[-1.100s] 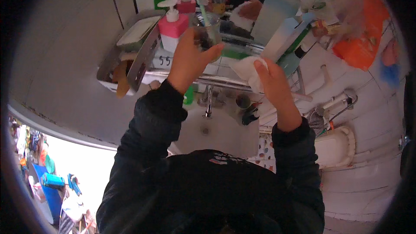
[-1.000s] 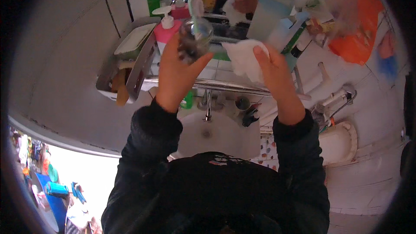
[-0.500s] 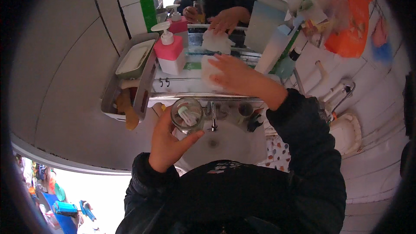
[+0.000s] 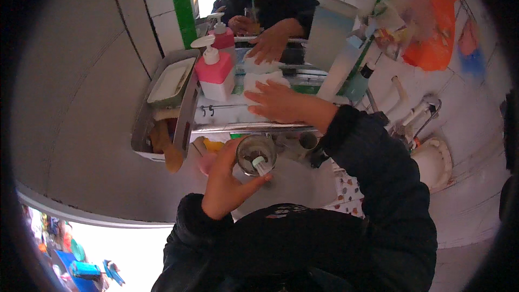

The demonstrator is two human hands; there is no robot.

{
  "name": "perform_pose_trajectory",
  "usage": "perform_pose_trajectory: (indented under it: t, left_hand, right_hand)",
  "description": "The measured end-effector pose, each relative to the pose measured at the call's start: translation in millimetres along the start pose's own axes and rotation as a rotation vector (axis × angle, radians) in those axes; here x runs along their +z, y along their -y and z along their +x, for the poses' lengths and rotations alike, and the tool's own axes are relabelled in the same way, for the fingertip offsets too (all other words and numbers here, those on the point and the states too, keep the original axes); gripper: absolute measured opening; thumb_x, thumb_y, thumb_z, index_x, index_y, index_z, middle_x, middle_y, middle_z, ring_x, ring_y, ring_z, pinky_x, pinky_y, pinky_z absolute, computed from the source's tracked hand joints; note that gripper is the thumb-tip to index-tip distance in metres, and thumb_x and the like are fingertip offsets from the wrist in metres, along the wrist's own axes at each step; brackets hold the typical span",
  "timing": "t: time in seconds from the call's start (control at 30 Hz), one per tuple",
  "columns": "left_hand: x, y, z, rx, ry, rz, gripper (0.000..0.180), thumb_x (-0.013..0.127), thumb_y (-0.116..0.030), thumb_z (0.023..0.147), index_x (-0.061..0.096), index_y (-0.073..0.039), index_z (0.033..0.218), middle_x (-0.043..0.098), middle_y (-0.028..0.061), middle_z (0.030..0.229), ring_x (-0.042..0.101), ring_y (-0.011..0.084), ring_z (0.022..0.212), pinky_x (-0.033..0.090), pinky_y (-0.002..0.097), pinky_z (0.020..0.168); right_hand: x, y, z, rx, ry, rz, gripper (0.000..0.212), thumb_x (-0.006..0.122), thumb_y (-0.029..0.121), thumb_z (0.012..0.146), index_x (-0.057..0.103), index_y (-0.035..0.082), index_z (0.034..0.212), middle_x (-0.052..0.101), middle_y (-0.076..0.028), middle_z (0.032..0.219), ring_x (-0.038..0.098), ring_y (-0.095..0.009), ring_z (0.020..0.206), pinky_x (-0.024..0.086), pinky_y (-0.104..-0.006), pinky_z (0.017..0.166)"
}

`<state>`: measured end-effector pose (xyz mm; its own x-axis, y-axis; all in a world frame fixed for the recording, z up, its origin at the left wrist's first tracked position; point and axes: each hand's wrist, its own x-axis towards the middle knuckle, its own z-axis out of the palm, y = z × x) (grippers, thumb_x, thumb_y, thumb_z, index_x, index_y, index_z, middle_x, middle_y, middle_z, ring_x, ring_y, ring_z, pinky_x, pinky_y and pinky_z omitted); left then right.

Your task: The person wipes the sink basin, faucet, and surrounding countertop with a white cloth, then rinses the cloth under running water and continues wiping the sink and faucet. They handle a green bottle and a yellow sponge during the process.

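Observation:
My left hand is wrapped round a clear glass cup, held above the sink. A toothbrush with a pale green and white head stands in it, leaning toward me. Its handle is mostly hidden by the cup. My right hand lies with fingers spread over a white cloth or tissue on the shelf below the mirror. The fingers press on it and do not close round it. Left of the cloth stands a pink and white pump bottle.
A grey basket on the left holds a soap dish and a wooden-handled brush. Beneath the shelf is a white sink. A teal bottle and an orange bag are at the right.
The left hand and cup have moved right, and the cup is tilted differently, its toothbrush now leaning nearer me. The right hand has slid slightly left and nearer on the cloth.

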<state>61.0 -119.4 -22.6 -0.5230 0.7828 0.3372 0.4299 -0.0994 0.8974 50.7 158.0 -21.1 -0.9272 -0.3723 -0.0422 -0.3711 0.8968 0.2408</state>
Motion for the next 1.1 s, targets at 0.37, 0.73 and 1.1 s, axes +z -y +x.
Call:
perform_pose_trajectory:
  t: [0.37, 0.73, 1.1]
  left_hand:
    - [7.0, 10.8, 3.8, -0.061, 0.0, -0.032, 0.059, 0.085, -0.011, 0.067, 0.058, -0.001, 0.118, 0.067, 0.0119, 0.105, 0.064, 0.0249, 0.101, 0.048, 0.0354, 0.092]
    - [5.0, 7.4, 2.0, -0.06, 0.106, 0.014, 0.066, 0.084, -0.011, 0.072, 0.051, -0.001, 0.128, 0.059, 0.0128, 0.121, 0.057, 0.0257, 0.114, 0.045, 0.0358, 0.098]
    - [1.6, 15.8, 2.5, -0.022, 0.082, 0.006, 0.071, 0.086, -0.016, 0.071, 0.051, 0.0, 0.13, 0.058, 0.0142, 0.123, 0.057, 0.0276, 0.114, 0.044, 0.0364, 0.1]
  right_hand:
    - [-4.7, 9.0, 15.1, 0.266, -0.017, 0.231, 0.051, 0.048, 0.035, 0.099, 0.039, 0.02, 0.148, 0.034, -0.023, 0.152, 0.038, -0.044, 0.136, 0.036, -0.05, 0.109]
    - [-53.4, 42.9, -47.7, 0.504, 0.089, 0.061, 0.019, 0.061, 0.021, 0.082, 0.071, 0.008, 0.092, 0.071, -0.011, 0.093, 0.069, -0.032, 0.087, 0.053, -0.047, 0.077]
    - [-17.8, 5.9, -26.2, 0.551, -0.311, 0.077, 0.05, 0.054, 0.036, 0.095, 0.049, 0.009, 0.137, 0.052, -0.023, 0.135, 0.055, -0.039, 0.117, 0.04, -0.0528, 0.101]
